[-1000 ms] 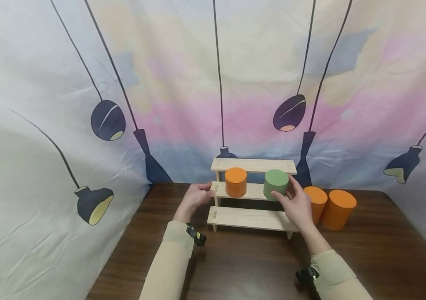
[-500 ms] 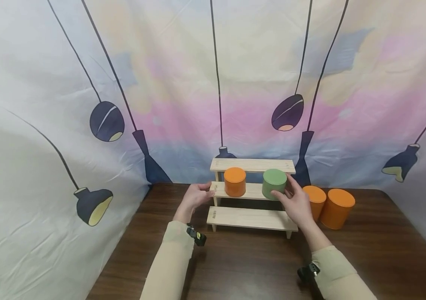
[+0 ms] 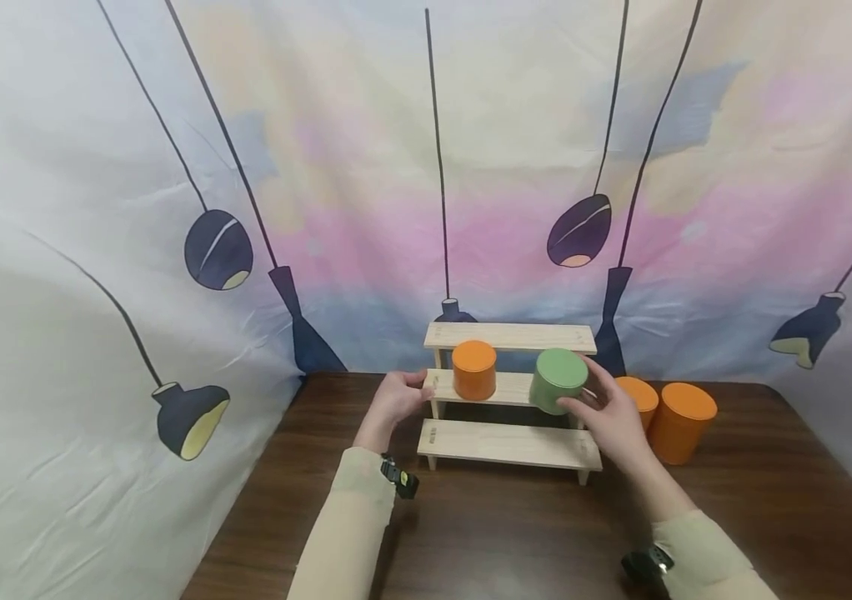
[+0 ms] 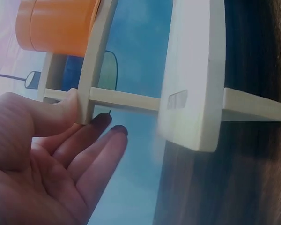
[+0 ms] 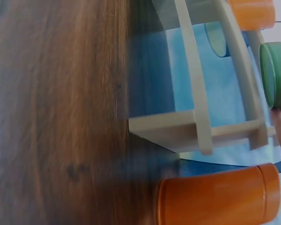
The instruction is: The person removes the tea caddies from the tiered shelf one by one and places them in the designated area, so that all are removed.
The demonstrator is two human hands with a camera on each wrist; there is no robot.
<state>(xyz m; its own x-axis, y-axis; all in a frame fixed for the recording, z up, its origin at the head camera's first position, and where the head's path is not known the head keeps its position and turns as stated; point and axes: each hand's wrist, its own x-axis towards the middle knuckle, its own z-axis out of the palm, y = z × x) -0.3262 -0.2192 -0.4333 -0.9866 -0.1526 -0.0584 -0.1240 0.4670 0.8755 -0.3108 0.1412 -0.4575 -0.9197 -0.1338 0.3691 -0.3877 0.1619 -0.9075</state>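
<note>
A three-tier wooden stepped stand (image 3: 508,442) stands on the table. At its left side my left hand (image 3: 396,398) pinches the end of the middle shelf; in the left wrist view the thumb (image 4: 56,108) lies against that shelf end, the other fingers behind. An orange canister (image 3: 474,371) sits upright on the middle shelf, toward the left. My right hand (image 3: 613,418) grips a green canister (image 3: 558,381) between thumb and fingers. The canister tilts slightly in front of the middle shelf's right part, and the right wrist view shows its base (image 5: 269,76) apart from the shelf.
Two taller orange canisters, one partly behind my right hand (image 3: 638,396) and one beside it (image 3: 683,423), stand on the dark wood table (image 3: 501,533) right of the stand. A cloth backdrop (image 3: 516,167) with printed lamps hangs close behind the stand.
My right hand has lifted the green canister off the middle shelf and brought it slightly forward and right, tilting it. My left hand keeps its hold on the stand.
</note>
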